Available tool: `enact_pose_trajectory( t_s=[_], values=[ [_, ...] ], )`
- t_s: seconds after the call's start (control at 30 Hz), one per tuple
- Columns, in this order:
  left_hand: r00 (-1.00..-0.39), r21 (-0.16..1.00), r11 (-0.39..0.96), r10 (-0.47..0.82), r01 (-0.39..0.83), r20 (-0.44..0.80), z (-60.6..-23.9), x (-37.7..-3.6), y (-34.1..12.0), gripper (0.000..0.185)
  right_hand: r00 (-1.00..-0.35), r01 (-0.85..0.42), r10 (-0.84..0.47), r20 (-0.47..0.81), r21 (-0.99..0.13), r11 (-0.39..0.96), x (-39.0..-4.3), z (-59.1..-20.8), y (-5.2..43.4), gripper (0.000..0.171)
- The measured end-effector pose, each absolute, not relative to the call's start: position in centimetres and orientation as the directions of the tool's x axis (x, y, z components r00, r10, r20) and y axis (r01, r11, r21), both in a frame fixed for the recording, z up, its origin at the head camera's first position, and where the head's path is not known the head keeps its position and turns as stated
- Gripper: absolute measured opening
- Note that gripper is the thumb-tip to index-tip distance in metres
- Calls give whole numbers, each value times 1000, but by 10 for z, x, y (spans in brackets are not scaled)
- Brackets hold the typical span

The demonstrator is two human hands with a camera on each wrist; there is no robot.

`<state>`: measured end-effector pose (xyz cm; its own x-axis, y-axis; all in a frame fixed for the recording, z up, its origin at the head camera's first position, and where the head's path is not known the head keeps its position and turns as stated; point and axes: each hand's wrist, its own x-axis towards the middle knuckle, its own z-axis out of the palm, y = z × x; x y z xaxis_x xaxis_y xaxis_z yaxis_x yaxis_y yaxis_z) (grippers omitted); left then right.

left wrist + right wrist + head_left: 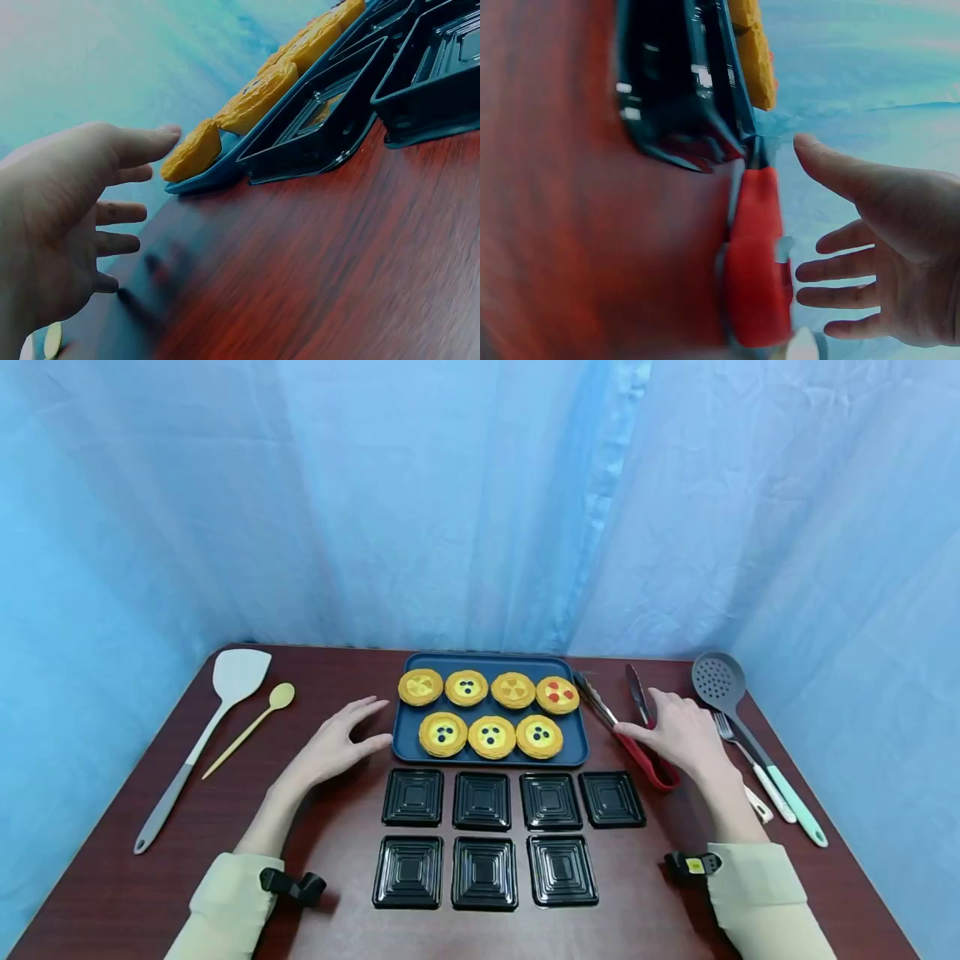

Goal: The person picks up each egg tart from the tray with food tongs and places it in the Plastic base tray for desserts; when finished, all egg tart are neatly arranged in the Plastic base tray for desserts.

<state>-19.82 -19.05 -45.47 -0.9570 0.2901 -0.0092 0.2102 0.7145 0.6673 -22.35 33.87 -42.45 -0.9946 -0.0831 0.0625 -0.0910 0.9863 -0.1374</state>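
While the left hand (341, 743) hovers beside the blue tray (407, 728), the right hand (682, 735) hovers by the red-handled tongs (637, 757).
Both hands are empty, their fingers apart; seven yellow tarts (492, 739) sit on the tray, four behind three, the tongs lie just right of it, and seven black square containers (483, 872) stand before it on the brown table (337, 927).

tarts (492, 737) on tray (576, 739) | containers (482, 801) before tray | tongs (639, 755) right | spatula (234, 681) left

Dark reddish table (637, 910) – blue tray (407, 722), seven black containers (483, 800), tongs (647, 762), skimmer (718, 680), fork (772, 792), white spatula (237, 675), yellow spoon (282, 696)
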Motion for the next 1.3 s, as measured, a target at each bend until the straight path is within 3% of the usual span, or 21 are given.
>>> enact_pose_trajectory(
  t_s=[0.4,0.97,1.13,1.3],
  values=[
    [-927,665,697,373,267,-19,-460,-202,-181,62,-995,-90,-93,-29,-80,993,-224,-433,339,104],
    [-930,663,708,364,243,-48,-459,-204,-179,62,-997,-68,-69,-25,-64,996,-227,-435,338,76],
    [-930,657,713,365,246,-47,-459,-205,-179,63,-998,-49,-43,39,-165,985,-229,-430,340,67],
    [-931,657,715,362,239,-56,-459,-204,-179,63,-999,-23,-8,48,-319,947,-224,-417,347,80]
  ],
)
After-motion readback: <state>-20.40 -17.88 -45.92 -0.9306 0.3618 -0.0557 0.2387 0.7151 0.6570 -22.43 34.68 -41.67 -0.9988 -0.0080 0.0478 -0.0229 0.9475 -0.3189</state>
